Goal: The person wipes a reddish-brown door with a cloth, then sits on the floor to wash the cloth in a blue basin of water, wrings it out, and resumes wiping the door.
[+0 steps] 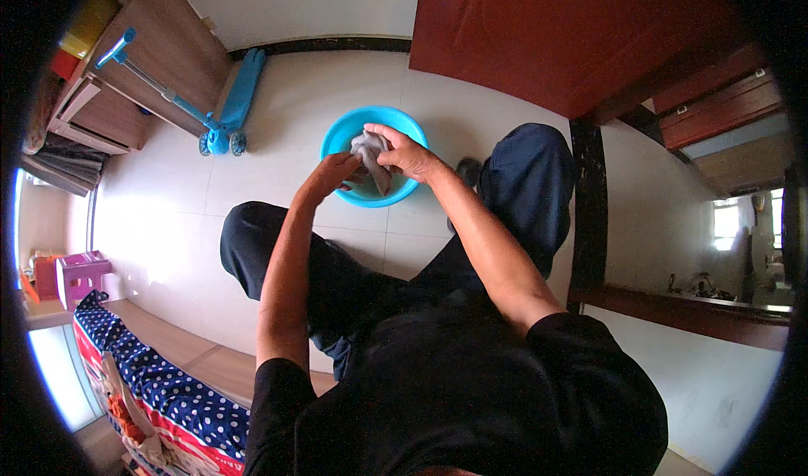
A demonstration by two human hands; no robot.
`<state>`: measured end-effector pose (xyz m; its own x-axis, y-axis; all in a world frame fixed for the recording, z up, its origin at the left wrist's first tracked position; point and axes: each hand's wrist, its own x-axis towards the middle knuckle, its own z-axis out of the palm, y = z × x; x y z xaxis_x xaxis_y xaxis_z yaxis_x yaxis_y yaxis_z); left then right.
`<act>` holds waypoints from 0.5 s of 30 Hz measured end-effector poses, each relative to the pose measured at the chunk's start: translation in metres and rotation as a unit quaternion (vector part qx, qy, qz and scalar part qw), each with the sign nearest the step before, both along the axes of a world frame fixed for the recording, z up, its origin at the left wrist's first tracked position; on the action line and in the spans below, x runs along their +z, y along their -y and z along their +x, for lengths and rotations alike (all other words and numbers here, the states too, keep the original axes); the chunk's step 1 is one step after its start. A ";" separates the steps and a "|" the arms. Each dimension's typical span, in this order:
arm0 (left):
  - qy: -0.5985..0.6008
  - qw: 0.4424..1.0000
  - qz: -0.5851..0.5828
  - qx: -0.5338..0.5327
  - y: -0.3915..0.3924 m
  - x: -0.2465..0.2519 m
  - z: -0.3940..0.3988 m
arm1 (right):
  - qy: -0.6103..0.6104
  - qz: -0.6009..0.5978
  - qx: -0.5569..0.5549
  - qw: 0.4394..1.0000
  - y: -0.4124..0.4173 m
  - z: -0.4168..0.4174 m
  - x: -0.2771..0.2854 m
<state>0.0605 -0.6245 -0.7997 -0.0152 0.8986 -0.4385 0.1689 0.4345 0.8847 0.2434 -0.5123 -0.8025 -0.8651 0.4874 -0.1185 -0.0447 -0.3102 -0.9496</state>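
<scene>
A round turquoise plastic basin stands on the tiled floor between my spread knees, with what looks like water in it. Over its middle, a crumpled pale grey cloth is held between my two hands. My left hand reaches in from the basin's left side and grips the cloth's left edge; some of its fingers are hidden. From the right, my right hand holds the cloth with the thumb at its near side and the fingers stretched across its top. One end of the cloth hangs down towards the basin's near wall.
A blue child's scooter stands by a wooden cabinet at the upper left. A red door is at the upper right. At the left is a purple plastic stool; a bed with polka-dot bedding lies lower left.
</scene>
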 end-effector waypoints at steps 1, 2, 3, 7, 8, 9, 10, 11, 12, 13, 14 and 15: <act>0.052 0.998 0.021 0.037 0.004 0.001 0.005 | 0.014 0.021 -0.001 1.000 0.005 -0.001 0.007; 0.100 0.992 0.029 0.068 0.005 -0.003 0.007 | 0.028 0.042 -0.001 0.999 0.010 -0.003 0.013; 0.126 0.987 0.049 0.090 0.008 0.000 0.013 | 0.045 0.064 0.000 0.997 0.013 -0.002 0.015; 0.133 0.975 0.074 0.161 0.014 0.002 0.022 | 0.056 0.207 -0.033 0.976 0.012 -0.005 -0.009; 0.126 0.974 0.079 0.169 0.016 -0.005 0.018 | 0.058 0.231 -0.033 0.971 0.012 -0.008 -0.015; 0.118 0.974 0.079 0.174 0.019 -0.013 0.016 | 0.047 0.243 -0.046 0.968 0.016 -0.010 -0.016; 0.138 0.965 0.102 0.200 0.022 -0.012 0.019 | 0.039 0.200 -0.052 0.978 0.021 -0.011 -0.012; 0.150 0.957 0.105 0.224 0.027 -0.012 0.023 | 0.032 0.156 -0.059 0.985 0.026 -0.010 -0.009; 0.144 0.958 0.114 0.223 0.021 -0.011 0.027 | 0.053 0.236 -0.086 0.966 0.014 -0.006 -0.029; 0.135 0.958 0.119 0.224 0.021 -0.012 0.030 | 0.040 0.212 -0.115 0.970 0.011 -0.003 -0.037; 0.144 0.954 0.125 0.229 0.022 -0.013 0.032 | 0.056 0.209 -0.116 0.969 0.005 -0.001 -0.044; 0.152 0.952 0.130 0.234 0.024 -0.013 0.034 | 0.070 0.204 -0.119 0.969 0.005 0.000 -0.042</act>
